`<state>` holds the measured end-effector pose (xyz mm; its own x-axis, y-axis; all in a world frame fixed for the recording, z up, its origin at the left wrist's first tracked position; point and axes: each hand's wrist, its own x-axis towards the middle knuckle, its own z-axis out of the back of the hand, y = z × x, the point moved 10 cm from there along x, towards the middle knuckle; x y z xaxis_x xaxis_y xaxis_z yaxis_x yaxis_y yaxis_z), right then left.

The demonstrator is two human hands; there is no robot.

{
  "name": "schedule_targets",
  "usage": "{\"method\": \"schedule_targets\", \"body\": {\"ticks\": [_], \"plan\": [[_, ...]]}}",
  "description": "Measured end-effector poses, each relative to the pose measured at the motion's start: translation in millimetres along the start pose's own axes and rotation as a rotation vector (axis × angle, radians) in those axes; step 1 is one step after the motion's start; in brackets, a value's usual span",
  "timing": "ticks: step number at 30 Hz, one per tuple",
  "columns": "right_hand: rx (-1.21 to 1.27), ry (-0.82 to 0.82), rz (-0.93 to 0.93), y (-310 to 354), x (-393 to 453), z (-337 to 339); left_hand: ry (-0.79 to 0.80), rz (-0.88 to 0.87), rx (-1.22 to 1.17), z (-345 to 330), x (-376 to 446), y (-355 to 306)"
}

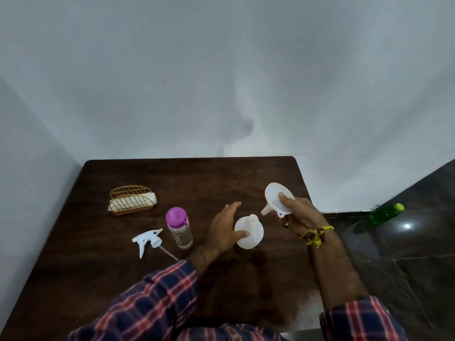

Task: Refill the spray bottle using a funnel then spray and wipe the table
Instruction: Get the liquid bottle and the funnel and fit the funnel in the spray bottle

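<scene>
Right hand (301,214) grips the white funnel (279,199) in curled fingers, tilted, at one o'clock of the uncapped spray bottle (250,233) standing mid-worktop (197,178). Left hand (225,228) rests its thumb on the bottle, fingers straight and released. The trigger head (147,239) lies out at nine o'clock.

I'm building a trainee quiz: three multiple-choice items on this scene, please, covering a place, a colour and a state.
1. The trigger head lies: A) on the table B) on the floor C) in a hand
2. The clear bottle has a cap that is: A) green B) purple C) white
3. The funnel is: A) gripped by the right hand B) lying flat C) in a bottle neck
A: it rests beside the clear bottle. B: its top is purple. A: the hand curls round it.
</scene>
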<state>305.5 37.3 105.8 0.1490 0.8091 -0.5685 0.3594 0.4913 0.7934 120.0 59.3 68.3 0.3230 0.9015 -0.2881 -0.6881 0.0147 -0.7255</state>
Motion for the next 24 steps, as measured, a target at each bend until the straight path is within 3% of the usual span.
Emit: {"method": "schedule_targets", "body": {"ticks": [6, 11, 16, 24], "plan": [[-0.173, -0.029, 0.055, -6, 25, -5, 0.057, 0.026, 0.109, -37, 33, 9], [-0.638, -0.073, 0.083, -12, 39, -4, 0.033, 0.06, 0.113, -43, 41, 10], [-1.097, -0.121, 0.253, -10, 45, -20, 0.025, 0.056, 0.089, -48, 39, 14], [-0.995, -0.185, 0.457, 13, 24, -23, 0.029, 0.057, 0.099, -49, 36, 15]]}}
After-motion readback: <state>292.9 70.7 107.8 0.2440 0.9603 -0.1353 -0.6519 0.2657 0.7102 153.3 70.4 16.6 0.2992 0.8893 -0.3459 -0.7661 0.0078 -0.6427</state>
